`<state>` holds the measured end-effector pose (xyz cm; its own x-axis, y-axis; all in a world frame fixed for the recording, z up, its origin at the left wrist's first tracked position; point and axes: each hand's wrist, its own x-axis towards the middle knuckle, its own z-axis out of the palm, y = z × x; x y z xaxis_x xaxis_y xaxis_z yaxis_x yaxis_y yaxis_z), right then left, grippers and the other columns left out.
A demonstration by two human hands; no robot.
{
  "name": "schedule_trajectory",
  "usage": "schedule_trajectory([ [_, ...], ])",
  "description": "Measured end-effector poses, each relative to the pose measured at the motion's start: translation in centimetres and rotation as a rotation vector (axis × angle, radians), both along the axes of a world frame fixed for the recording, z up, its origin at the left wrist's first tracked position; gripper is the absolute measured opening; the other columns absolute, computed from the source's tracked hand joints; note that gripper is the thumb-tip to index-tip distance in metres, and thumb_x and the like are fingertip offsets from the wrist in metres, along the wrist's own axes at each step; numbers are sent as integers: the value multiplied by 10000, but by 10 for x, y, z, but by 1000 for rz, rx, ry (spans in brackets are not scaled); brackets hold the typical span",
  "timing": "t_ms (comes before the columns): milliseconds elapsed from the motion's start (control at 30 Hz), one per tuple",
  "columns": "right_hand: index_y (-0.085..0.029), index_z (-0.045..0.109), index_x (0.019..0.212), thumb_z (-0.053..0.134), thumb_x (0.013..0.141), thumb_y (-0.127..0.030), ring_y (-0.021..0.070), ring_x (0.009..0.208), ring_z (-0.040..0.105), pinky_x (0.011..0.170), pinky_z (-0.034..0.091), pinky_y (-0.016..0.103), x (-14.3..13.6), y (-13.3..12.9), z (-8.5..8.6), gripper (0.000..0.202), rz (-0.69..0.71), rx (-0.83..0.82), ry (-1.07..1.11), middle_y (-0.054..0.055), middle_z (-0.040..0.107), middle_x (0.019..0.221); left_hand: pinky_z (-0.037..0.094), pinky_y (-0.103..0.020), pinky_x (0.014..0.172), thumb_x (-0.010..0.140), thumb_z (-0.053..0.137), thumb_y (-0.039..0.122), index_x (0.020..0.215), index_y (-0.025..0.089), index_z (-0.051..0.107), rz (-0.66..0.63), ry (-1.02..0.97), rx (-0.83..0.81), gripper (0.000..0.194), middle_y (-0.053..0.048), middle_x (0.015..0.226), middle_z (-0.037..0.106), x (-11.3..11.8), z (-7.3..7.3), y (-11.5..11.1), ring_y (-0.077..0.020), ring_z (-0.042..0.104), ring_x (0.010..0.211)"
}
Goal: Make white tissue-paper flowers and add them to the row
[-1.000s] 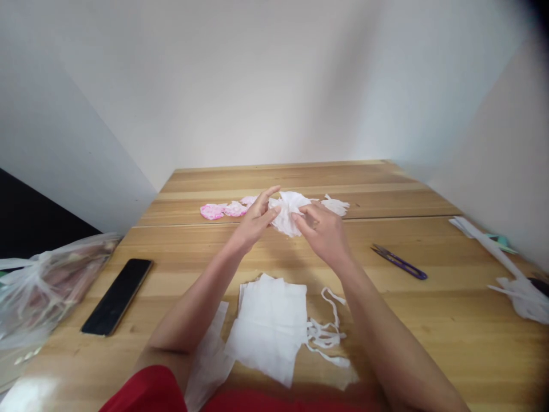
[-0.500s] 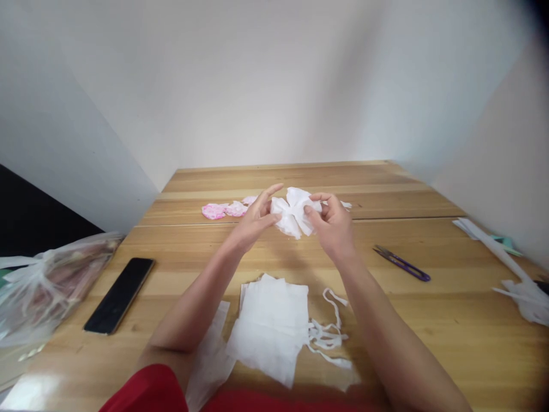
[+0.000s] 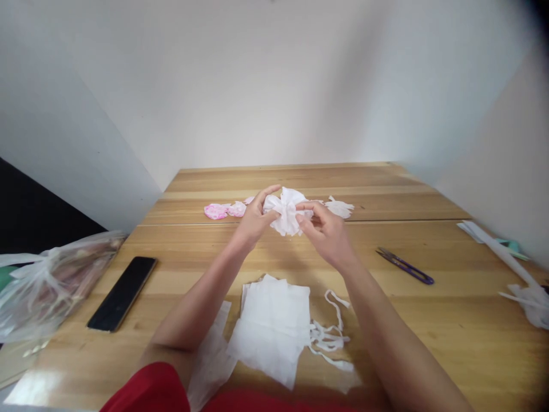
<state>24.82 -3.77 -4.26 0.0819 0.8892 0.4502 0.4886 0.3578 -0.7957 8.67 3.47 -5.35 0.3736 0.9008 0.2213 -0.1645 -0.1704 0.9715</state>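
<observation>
Above the middle of the wooden table, both my hands hold a white tissue-paper flower. My left hand pinches its left side between thumb and fingers. My right hand grips its right side, fingers pulling at the tissue layers. Behind the flower lie pink tissue flowers and a white tissue piece. Close to me sits a stack of white tissue sheets with thin cut strips beside it.
A black phone lies at the left. A clear plastic bag hangs over the left table edge. Purple thread snips lie at the right. White paper strips and scraps sit at the far right edge.
My right hand shifted its grip on the flower's right side, working the tissue layers, then lowered slightly. The left hand kept its pinch. The view drifted a little.
</observation>
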Motion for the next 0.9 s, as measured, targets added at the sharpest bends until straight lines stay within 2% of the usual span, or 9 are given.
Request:
schedule_trajectory([
  [167,-236,559,1173,616,855,-353,186,900,683,723,554,312,0,2,-4,344,-2,62,45,60,709,1081,422,-184,628,667,621,151,1287,193,522,18,-38,24,630,-29,985,641,0,-2,1,-87,526,708],
  [267,-242,536,1217,600,876,-319,211,1012,671,764,562,348,1,0,-3,356,-65,167,9,86,682,1186,431,-186,641,670,613,138,1269,197,537,47,-29,49,607,-37,1043,646,0,-4,2,-93,546,734],
  [367,-239,590,1149,585,884,-233,230,1058,652,848,540,404,1,-4,3,264,-173,393,-180,94,680,1188,437,-194,642,665,603,121,1263,203,545,75,4,87,607,-33,1049,653,1,-4,1,-99,555,733],
  [433,-238,631,1066,572,886,-172,238,1080,638,915,505,440,1,-7,8,201,-175,530,-318,92,685,1178,448,-205,657,655,593,103,1264,203,549,91,35,120,619,-31,1050,659,1,-3,0,-105,562,740],
  [500,-237,657,1008,564,887,-136,244,1104,620,956,478,462,1,-6,9,183,-140,588,-415,91,685,1176,467,-223,690,644,576,83,1261,204,555,101,72,149,629,-35,1081,661,1,-1,-2,-114,574,766],
  [600,-222,680,1003,559,887,-126,257,1145,581,974,471,471,2,-3,6,193,-99,568,-486,104,666,1216,493,-259,758,647,550,72,1260,207,559,103,116,177,627,-43,1148,653,1,1,-4,-135,598,834],
  [733,-229,687,1064,545,895,-146,272,1201,531,988,462,488,4,1,1,236,-80,496,-527,102,622,1292,488,-312,900,685,577,101,1259,197,564,94,140,214,582,-62,1257,619,0,2,-5,-182,604,1022],
  [900,-256,689,965,540,907,-193,273,1195,540,1004,435,504,7,1,0,172,-54,428,-518,72,631,1271,440,-350,1016,707,590,86,1223,200,597,76,200,285,529,-60,1284,616,0,3,-7,-213,567,1169],
])
